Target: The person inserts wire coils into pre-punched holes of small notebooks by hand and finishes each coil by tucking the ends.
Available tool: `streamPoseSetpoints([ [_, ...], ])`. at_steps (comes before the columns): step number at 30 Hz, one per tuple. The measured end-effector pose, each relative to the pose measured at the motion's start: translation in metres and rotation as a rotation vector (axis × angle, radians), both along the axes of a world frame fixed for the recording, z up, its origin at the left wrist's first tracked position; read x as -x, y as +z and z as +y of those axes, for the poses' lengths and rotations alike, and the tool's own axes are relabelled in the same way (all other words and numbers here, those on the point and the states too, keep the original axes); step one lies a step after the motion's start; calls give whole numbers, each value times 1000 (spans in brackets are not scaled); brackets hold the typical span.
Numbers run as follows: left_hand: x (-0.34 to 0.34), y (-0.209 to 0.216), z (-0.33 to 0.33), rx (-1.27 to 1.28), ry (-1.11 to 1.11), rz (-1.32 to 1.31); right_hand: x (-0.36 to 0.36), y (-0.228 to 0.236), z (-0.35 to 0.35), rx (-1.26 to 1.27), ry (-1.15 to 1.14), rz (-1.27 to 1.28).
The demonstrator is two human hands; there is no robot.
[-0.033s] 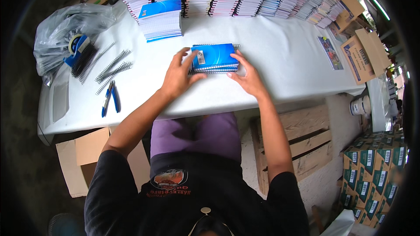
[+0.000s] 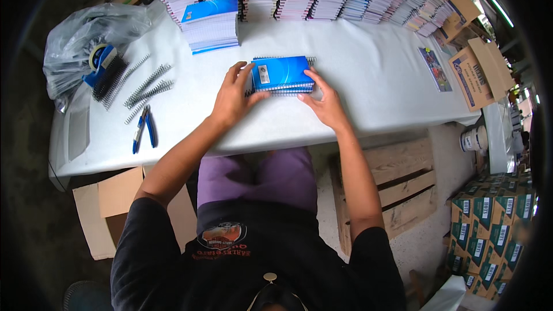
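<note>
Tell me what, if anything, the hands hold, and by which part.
A pile of blue-covered spiral notebooks, by its two ends: left hand on the left, right hand on the right.

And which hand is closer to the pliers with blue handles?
The left. The left hand is up and right of the pliers; the right hand is farther right, at the blue notebooks' right end.

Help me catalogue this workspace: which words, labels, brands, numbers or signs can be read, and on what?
Shirt: lettered badge, wording withheld.
Open carton at right: printed, wording withheld.
Stacked boxes: repeated white labels, wording withheld.
Top blue notebook: white label, too small to read.
Coloured sheet: too small.
White bucket: too blurred to read.
</note>
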State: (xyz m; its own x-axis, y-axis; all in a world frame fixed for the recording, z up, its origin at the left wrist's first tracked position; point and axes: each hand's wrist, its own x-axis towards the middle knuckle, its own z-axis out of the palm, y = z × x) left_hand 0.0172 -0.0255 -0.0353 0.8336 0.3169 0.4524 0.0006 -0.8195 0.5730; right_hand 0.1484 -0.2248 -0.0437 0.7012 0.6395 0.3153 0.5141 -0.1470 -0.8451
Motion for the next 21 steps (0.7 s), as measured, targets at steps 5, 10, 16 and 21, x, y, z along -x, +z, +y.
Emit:
streamPoseSetpoints([
  [5, 0, 7, 3, 589, -15, 149, 21, -2, 12, -48, -232, 114],
  [10, 9, -3, -12, 17, 109, 52, 21, -3, 13, 23, -293, -21],
  [16, -9, -2, -17, 206, 14, 149, 19, -17, -1, -4, -351, 142],
  [21, -36, 31, 2, 159, -287, 445, 28, -21, -17, -57, -527, 40],
])
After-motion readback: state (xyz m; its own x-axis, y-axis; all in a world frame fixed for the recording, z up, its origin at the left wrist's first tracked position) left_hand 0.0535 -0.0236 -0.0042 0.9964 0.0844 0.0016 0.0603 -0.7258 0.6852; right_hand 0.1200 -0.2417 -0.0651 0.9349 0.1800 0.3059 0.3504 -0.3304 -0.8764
